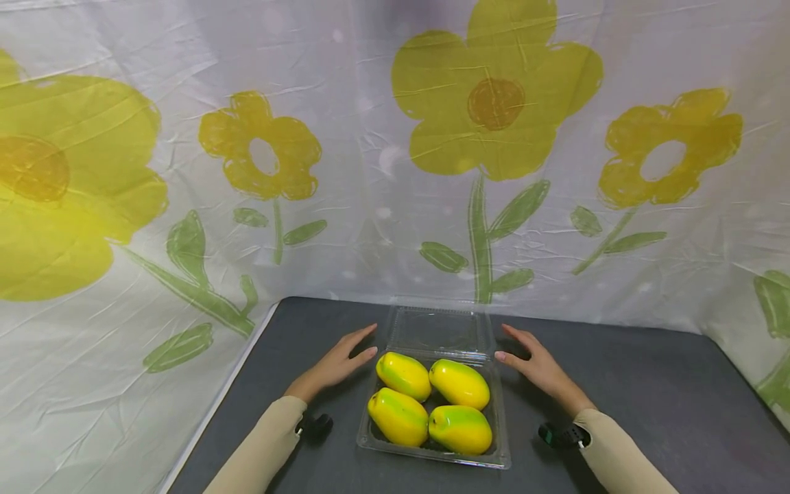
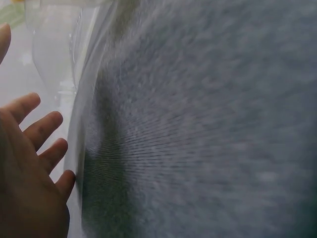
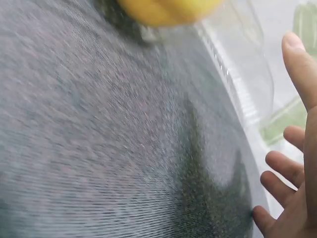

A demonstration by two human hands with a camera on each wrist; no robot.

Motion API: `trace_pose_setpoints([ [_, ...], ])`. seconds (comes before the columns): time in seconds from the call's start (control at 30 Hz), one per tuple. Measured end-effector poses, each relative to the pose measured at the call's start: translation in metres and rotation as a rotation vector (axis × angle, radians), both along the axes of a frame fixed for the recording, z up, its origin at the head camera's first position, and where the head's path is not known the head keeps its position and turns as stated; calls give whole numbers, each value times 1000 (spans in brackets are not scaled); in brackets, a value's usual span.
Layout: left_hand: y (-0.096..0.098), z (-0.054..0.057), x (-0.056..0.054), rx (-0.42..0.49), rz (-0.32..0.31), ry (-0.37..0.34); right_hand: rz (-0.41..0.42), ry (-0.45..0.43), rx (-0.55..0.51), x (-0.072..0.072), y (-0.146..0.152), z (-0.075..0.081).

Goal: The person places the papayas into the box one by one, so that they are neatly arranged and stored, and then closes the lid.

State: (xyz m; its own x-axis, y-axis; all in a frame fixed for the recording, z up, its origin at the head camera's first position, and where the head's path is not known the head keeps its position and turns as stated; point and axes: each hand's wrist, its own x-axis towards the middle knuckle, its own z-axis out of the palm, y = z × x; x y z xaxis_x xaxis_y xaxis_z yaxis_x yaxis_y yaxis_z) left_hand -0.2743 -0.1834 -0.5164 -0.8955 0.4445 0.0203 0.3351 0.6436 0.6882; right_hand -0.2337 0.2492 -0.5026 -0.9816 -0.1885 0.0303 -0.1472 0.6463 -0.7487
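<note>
A clear plastic clamshell box [image 1: 435, 458] lies on the dark table with its transparent lid [image 1: 441, 331] folded back, away from the person. Several yellow-green mangoes [image 1: 459, 384] sit inside it in two rows. To the left of the box, near its hinge, my left hand [image 1: 336, 362] holds nothing, fingers extended; the left wrist view shows those fingers [image 2: 44, 129] spread. My right hand [image 1: 540, 370] is at the opposite side with its thumb close to the hinge, and it also holds nothing. Whether that thumb touches the plastic I cannot tell. One mango [image 3: 168, 10] is partly visible in the right wrist view.
The dark grey tabletop [image 1: 648, 384] extends to both sides of the box. Behind and to the left hangs a pale sheet [image 1: 370, 137] printed with yellow flowers. A small black device sits at each wrist.
</note>
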Motion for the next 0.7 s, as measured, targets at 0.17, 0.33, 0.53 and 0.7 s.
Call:
trace_pose_setpoints([
  [0.17, 4, -1, -11, 2, 28, -18, -12, -23, 35, -12, 0, -2],
  [0.33, 7, -1, -21, -33, 58, -30, -14, -49, 40, -19, -2, -2],
  [0.53, 12, -2, -29, -59, 84, -54, -19, -66, 44, -26, -5, -1],
  [0.7, 15, -3, -33, -55, 87, -50, -22, -41, 81, -29, -6, -3],
])
